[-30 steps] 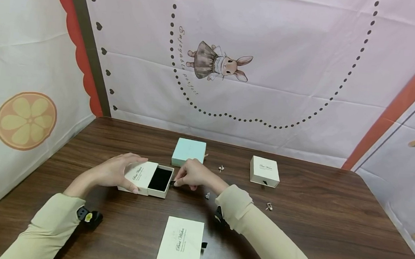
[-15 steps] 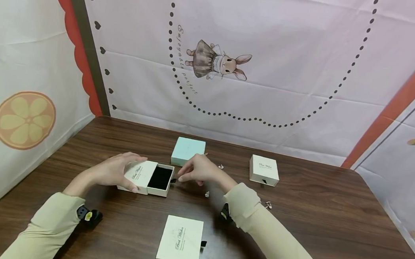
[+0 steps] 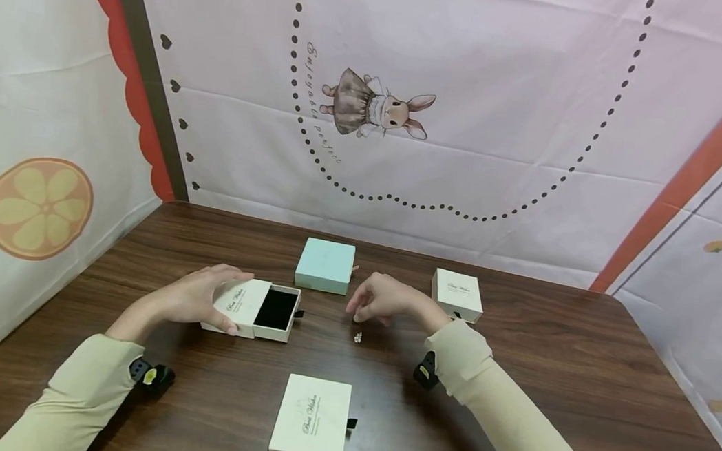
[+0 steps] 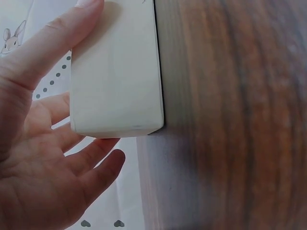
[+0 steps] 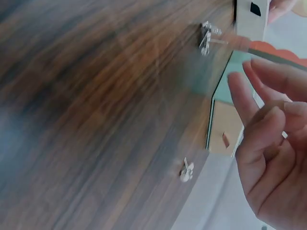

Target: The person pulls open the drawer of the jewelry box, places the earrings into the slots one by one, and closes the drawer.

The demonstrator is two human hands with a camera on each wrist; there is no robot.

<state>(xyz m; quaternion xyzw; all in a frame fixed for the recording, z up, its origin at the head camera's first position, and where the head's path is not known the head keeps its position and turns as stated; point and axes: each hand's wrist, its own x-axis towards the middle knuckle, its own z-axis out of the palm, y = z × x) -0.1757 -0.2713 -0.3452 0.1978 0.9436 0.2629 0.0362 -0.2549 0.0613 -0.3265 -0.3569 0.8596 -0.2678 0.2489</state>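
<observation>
We have our left hand (image 3: 198, 298) resting on the cream sleeve of the drawer box (image 3: 250, 309), thumb on the near side and fingers curled over the far edge, so it holds the box down on the wooden table (image 3: 575, 376). The drawer is slid out to the right and shows a black lining with nothing in it that we can see. Our right hand (image 3: 381, 300) hovers just right of the box, fingers loosely curled and holding nothing, directly above a small silver earring (image 3: 357, 337) lying on the table; the right wrist view shows a second earring (image 5: 186, 169) near the fingertips. We judge the earring to be very light, hard, slick and easy to flick away, so a fingertip pinch across its body, thumb against forefinger, looks the safest hold. The box seems to be light, stiff card that would skid unless steadied. Three other boxes sit shut, so what they hold is hidden: a pale blue box (image 3: 325, 265) behind, a small cream box (image 3: 457, 295) to the right, and a flat cream box (image 3: 310, 430) nearest us.
</observation>
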